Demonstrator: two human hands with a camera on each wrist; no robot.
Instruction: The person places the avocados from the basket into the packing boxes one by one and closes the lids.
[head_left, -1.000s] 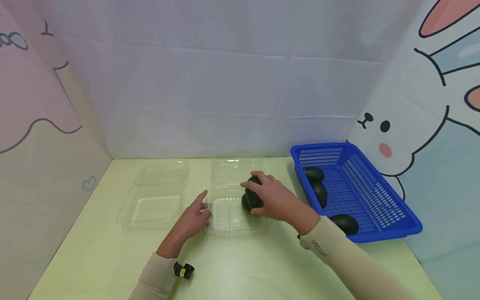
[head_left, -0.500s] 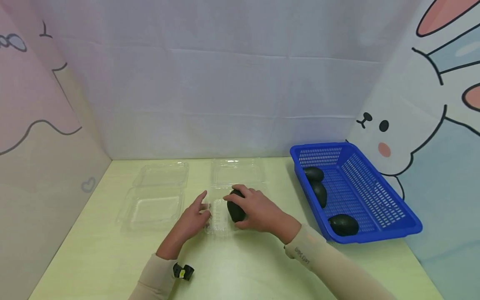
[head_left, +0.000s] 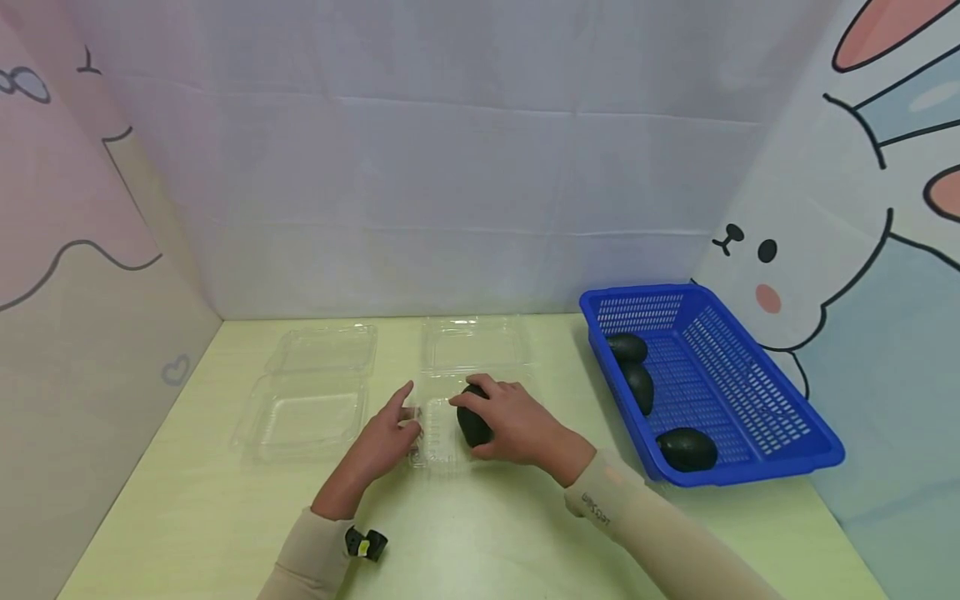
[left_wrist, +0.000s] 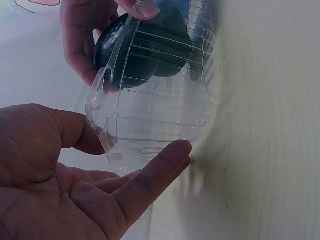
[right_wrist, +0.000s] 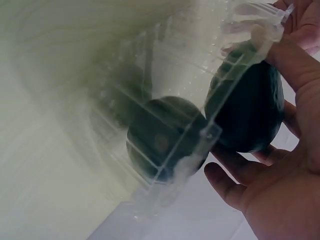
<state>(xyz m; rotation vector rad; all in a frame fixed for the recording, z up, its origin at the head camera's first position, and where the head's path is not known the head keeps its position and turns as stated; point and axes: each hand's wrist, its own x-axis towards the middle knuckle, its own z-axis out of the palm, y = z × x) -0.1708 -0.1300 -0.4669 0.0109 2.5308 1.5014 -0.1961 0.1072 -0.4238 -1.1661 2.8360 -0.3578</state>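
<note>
My right hand (head_left: 517,421) grips a dark green avocado (head_left: 473,421) between thumb and fingers, over the clear plastic clamshell box (head_left: 438,433). In the right wrist view the held avocado (right_wrist: 250,110) overlaps the box's wall. Another avocado (right_wrist: 167,135) lies inside the box beside it, with a blurred green shape behind. On the box's left end, my left hand (head_left: 386,437) holds the edge. Its thumb bends at the rim's corner in the left wrist view, and the index finger (left_wrist: 160,172) stretches along the outer wall. The box's lid (head_left: 476,346) lies folded back.
A second clear clamshell box (head_left: 307,417) stands opened out on the left. At the right, a blue plastic basket (head_left: 750,481) contains a near avocado (head_left: 687,450) and two more along its left wall. Cloth walls enclose the table's back and sides.
With its avocado, the right hand has moved left and down over the box, mostly in the first half second. My left hand stays at the box's end.
</note>
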